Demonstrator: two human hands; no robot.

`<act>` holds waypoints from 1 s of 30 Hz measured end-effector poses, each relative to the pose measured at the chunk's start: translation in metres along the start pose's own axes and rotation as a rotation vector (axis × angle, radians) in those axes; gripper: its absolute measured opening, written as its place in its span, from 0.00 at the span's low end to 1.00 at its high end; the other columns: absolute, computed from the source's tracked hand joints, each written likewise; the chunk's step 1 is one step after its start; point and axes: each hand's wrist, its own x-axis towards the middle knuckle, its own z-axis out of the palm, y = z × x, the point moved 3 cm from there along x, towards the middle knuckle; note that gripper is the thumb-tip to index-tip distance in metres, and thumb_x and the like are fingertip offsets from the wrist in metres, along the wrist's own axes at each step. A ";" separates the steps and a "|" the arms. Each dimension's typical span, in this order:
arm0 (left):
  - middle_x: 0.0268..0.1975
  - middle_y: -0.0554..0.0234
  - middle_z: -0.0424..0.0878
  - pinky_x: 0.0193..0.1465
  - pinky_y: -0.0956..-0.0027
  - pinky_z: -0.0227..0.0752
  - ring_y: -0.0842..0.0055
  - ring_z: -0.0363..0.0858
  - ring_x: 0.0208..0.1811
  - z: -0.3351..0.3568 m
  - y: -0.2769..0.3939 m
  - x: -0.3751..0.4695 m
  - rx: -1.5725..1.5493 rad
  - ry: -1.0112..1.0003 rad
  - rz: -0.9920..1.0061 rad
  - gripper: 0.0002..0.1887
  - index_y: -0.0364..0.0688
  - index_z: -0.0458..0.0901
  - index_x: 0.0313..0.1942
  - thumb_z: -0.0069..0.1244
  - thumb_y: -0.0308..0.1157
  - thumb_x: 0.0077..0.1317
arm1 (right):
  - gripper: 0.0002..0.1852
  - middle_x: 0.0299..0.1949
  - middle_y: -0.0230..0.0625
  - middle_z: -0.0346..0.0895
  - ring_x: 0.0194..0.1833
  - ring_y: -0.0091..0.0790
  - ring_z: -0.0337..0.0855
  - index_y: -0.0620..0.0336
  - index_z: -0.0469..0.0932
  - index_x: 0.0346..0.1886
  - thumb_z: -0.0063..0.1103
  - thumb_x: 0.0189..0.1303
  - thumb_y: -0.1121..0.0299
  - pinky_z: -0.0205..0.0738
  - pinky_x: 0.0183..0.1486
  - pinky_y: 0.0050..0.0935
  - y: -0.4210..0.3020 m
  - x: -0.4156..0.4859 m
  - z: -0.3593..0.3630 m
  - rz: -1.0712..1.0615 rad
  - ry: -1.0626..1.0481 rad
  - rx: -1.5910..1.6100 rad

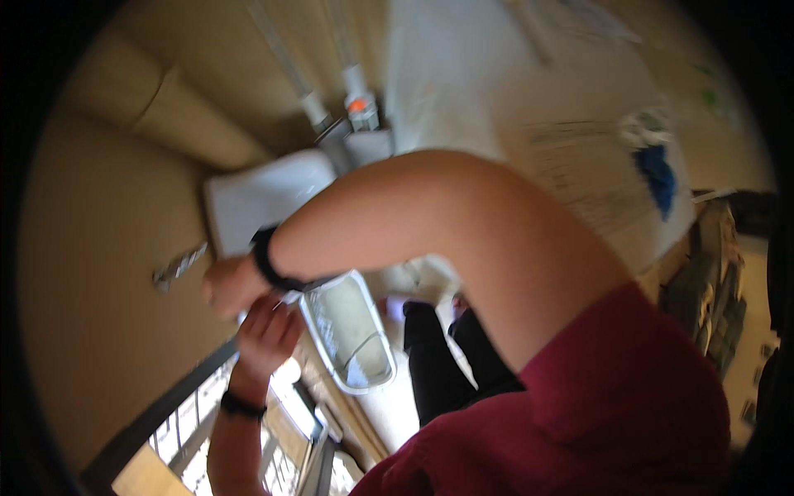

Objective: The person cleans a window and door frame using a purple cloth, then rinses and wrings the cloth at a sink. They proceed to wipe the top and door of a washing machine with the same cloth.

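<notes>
My right arm reaches across the view from a maroon sleeve (614, 372), with a black wrist strap (265, 257) around its wrist. My right hand (232, 286) is curled, with its fingers mostly hidden. Just below it, my left hand (270, 335) has bent fingers close against the right wrist by the strap; blur hides whether they grip it. Another black band (242, 406) circles my left wrist. A metal tap (180, 266) projects from the wall beyond my right hand. Behind my right forearm is a white basin (267, 192), partly covered by the arm.
A white-rimmed tub (391, 372) stands below the hands, beside my black-trousered legs (428, 353). Two pale pipes or poles (356, 80) rise behind the basin. A large pale surface (446, 74) bears a blue cloth-like thing (657, 180). A barred window (192, 415) is at lower left.
</notes>
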 end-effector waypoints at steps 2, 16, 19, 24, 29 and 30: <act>0.44 0.52 0.77 0.46 0.55 0.72 0.55 0.77 0.46 -0.049 0.011 0.007 -0.025 0.080 -0.188 0.11 0.41 0.77 0.38 0.48 0.36 0.58 | 0.12 0.32 0.48 0.80 0.36 0.44 0.82 0.63 0.80 0.32 0.51 0.45 0.69 0.77 0.40 0.37 -0.031 -0.010 0.001 -0.016 0.028 -0.240; 0.51 0.56 0.70 0.51 0.66 0.70 0.71 0.72 0.50 -0.099 0.152 0.025 -1.116 0.457 -1.172 0.38 0.35 0.64 0.56 0.53 0.57 0.57 | 0.23 0.35 0.47 0.78 0.38 0.48 0.80 0.63 0.70 0.46 0.62 0.45 0.66 0.72 0.41 0.38 -0.168 -0.327 -0.014 -0.105 0.549 0.187; 0.54 0.52 0.70 0.54 0.65 0.69 0.70 0.73 0.52 -0.096 0.200 0.071 -1.437 0.236 -1.049 0.46 0.33 0.59 0.59 0.56 0.60 0.51 | 0.21 0.33 0.46 0.79 0.37 0.50 0.80 0.60 0.71 0.45 0.62 0.46 0.67 0.72 0.41 0.40 -0.183 -0.395 -0.010 -0.093 0.649 0.131; 0.37 0.64 0.77 0.47 0.74 0.67 0.81 0.74 0.40 -0.127 0.257 0.159 -1.497 -0.175 -0.983 0.28 0.29 0.71 0.48 0.61 0.39 0.52 | 0.21 0.31 0.45 0.79 0.35 0.51 0.80 0.60 0.71 0.46 0.62 0.45 0.67 0.71 0.40 0.41 -0.208 -0.469 0.006 -0.178 0.780 -0.103; 0.48 0.63 0.76 0.54 0.75 0.62 0.79 0.72 0.49 -0.145 0.285 0.205 -1.671 -0.061 -0.955 0.18 0.32 0.69 0.53 0.46 0.29 0.64 | 0.31 0.42 0.45 0.74 0.43 0.43 0.78 0.57 0.60 0.60 0.59 0.50 0.72 0.72 0.45 0.35 -0.195 -0.551 0.026 -0.082 0.845 0.165; 0.49 0.63 0.76 0.54 0.75 0.63 0.79 0.72 0.49 -0.147 0.288 0.209 -1.688 -0.037 -0.969 0.18 0.33 0.69 0.54 0.45 0.28 0.64 | 0.33 0.42 0.44 0.74 0.42 0.41 0.79 0.57 0.58 0.62 0.58 0.50 0.73 0.73 0.44 0.34 -0.192 -0.569 0.033 -0.041 0.851 0.195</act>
